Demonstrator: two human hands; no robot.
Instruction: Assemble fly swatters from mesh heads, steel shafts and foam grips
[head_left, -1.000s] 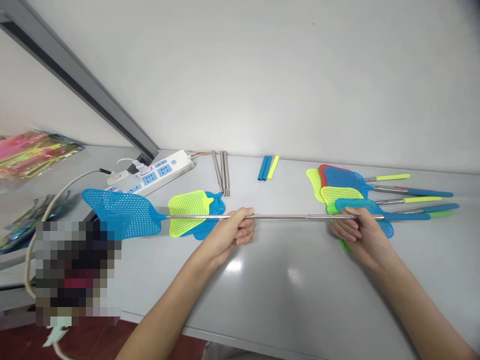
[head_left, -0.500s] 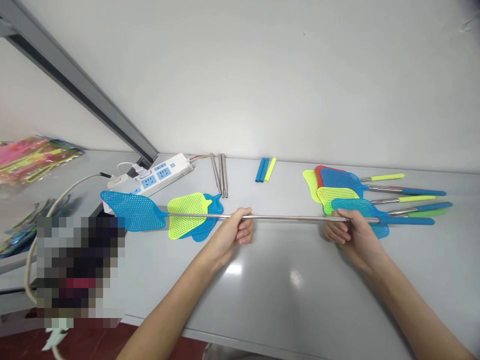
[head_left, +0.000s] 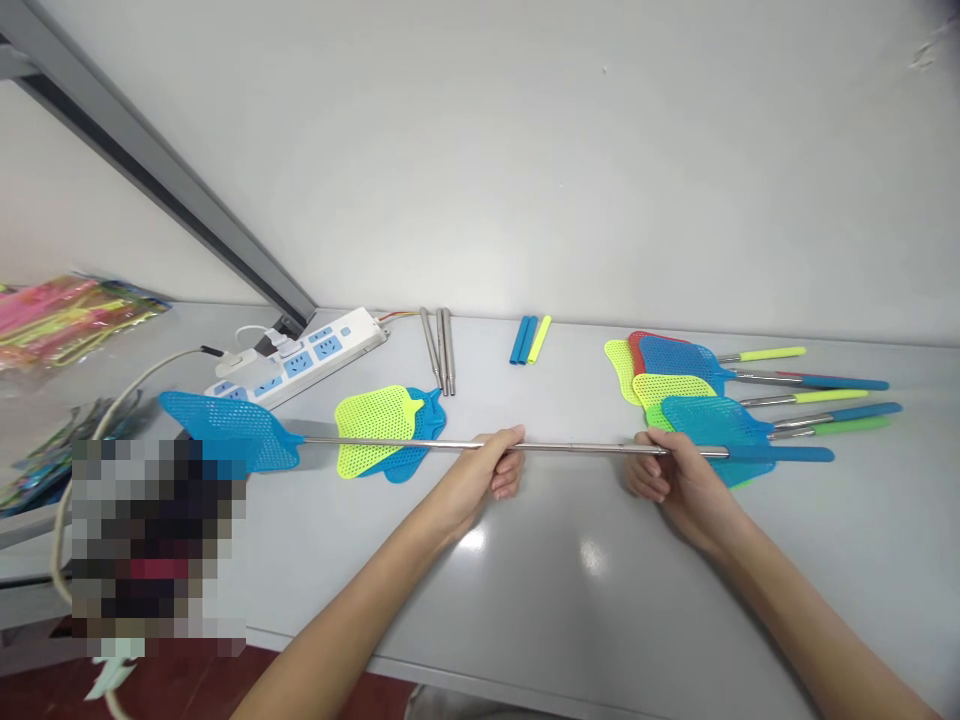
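Note:
A blue fly swatter with an extended metal telescopic rod lies level across my view, held in both hands. Its mesh head points left and its blue grip points right. My left hand is closed around the middle of the rod. Farther right, my right hand is closed on the thicker rod sections near the grip. Below the rod on the left lie loose swatter heads, a yellow one over blue ones. Beneath the grip end is a pile of swatters in several colours.
Three metal rods and three grip sleeves, two blue and one yellow, lie near the wall. A white power strip sits at the back left. Bagged colourful items rest at far left. A blurred patch covers the lower left.
The swatter has shifted left and slightly toward me, its head now farther left. My left hand has moved slightly right and my right hand left, so they are closer together.

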